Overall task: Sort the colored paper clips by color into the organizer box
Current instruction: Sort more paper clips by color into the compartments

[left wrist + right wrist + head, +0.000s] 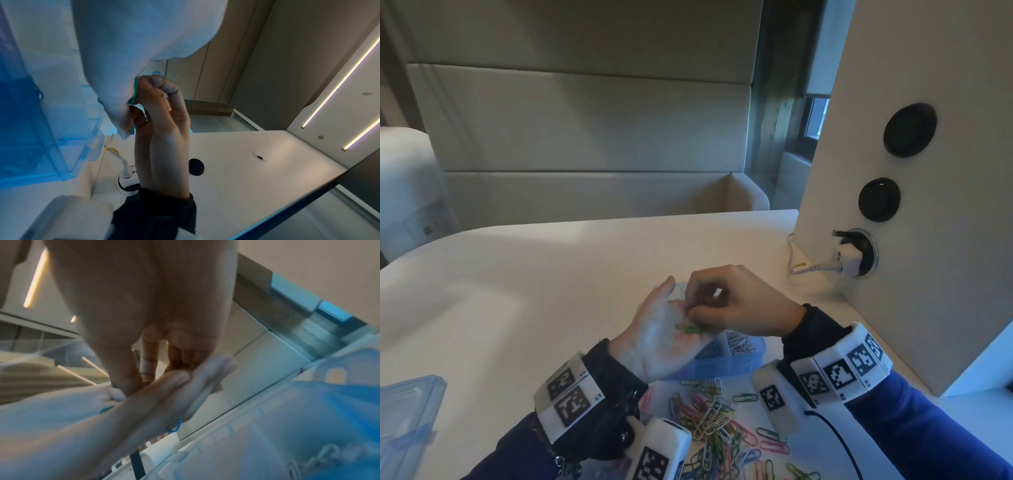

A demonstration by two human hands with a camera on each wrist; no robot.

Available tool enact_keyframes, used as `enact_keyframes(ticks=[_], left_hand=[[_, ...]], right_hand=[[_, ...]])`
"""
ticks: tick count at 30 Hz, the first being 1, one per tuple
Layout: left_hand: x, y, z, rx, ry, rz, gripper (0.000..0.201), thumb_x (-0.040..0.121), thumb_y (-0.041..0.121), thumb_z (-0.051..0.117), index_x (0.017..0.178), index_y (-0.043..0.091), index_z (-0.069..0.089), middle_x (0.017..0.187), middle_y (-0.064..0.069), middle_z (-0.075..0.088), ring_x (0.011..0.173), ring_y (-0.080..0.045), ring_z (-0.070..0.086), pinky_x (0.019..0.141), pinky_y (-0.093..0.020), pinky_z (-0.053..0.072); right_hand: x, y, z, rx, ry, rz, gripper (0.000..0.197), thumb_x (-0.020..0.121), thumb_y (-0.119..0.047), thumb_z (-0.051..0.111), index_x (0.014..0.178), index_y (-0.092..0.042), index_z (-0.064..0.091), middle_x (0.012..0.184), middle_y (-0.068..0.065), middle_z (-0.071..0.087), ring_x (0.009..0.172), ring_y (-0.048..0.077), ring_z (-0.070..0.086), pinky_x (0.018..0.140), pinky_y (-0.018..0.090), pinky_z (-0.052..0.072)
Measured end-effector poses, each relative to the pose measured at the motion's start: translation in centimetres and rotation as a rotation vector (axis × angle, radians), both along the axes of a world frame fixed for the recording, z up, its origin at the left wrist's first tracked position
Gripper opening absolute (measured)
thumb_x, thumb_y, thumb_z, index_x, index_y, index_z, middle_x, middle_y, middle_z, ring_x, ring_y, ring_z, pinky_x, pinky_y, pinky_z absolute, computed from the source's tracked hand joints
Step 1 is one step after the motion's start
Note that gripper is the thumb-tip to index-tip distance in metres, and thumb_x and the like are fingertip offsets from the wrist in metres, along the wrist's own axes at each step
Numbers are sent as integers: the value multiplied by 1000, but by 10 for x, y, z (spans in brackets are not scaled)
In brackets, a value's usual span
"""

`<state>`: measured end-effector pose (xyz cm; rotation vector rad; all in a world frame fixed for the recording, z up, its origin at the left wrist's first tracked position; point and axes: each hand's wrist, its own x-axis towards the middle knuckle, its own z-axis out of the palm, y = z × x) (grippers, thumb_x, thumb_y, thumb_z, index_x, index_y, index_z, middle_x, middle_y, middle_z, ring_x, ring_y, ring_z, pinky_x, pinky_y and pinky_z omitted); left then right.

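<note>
A white table (524, 291) stands before one beige padded bench (585, 137) and one white panel (914, 192) with three round ports. One blue organizer box (726, 359) sits under both hands. One loose pile of paper clips (719, 421) lies nearest the person. The left hand (664, 339) lies flat, palm up, carrying green clips (690, 329). The right hand (736, 305) pinches these clips.
</note>
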<state>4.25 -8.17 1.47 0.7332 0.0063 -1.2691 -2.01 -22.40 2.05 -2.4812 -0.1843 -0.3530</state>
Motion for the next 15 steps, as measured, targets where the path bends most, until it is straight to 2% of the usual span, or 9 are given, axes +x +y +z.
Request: enact_keyframes(ticks=[2, 5, 7, 9, 12, 15], left_hand=[[0, -1, -2, 7, -4, 17, 73, 103, 48, 28, 122, -18, 51, 122, -32, 60, 119, -34, 56, 101, -43, 43], [2, -1, -4, 15, 3, 30, 73, 103, 47, 29, 125, -19, 49, 128, -33, 56, 121, -37, 55, 99, -45, 42], [1, -1, -4, 21, 1, 20, 72, 103, 47, 29, 122, -20, 51, 125, -35, 57, 117, -39, 56, 96, -46, 43], [1, -1, -3, 16, 15, 16, 71, 103, 45, 31, 117, -20, 54, 122, -36, 58, 113, -40, 58, 93, -47, 44], [3, -3, -4, 28, 20, 21, 69, 104, 44, 32, 118, -20, 53, 127, -35, 55, 116, -41, 56, 97, -47, 43], [5, -3, -3, 15, 34, 45, 71, 104, 44, 30, 124, -21, 48, 128, -36, 54, 116, -45, 56, 95, -47, 44]], right_hand=[[1, -4, 0, 160, 32, -14, 8, 84, -15, 72, 81, -15, 65, 76, 1, 69, 72, 14, 66, 73, 35, 56], [2, -8, -1, 271, 57, -2, 8, 85, -13, 72, 83, -11, 65, 77, 9, 71, 74, 25, 69, 75, 42, 58], [2, -8, -2, 332, 72, -7, 7, 87, -12, 70, 83, -11, 64, 77, 11, 70, 71, 25, 68, 72, 40, 57], [2, -8, -1, 412, 79, -36, 6, 86, -10, 70, 84, -8, 64, 73, 8, 68, 66, 19, 65, 66, 33, 55], [-1, -9, 2, 483, 87, -94, 7, 85, -10, 71, 84, -6, 65, 67, 5, 65, 60, 14, 60, 56, 24, 50], [-1, -12, 5, 488, 51, -111, 8, 84, -10, 72, 82, -5, 66, 66, 11, 64, 59, 16, 56, 60, 25, 48]])
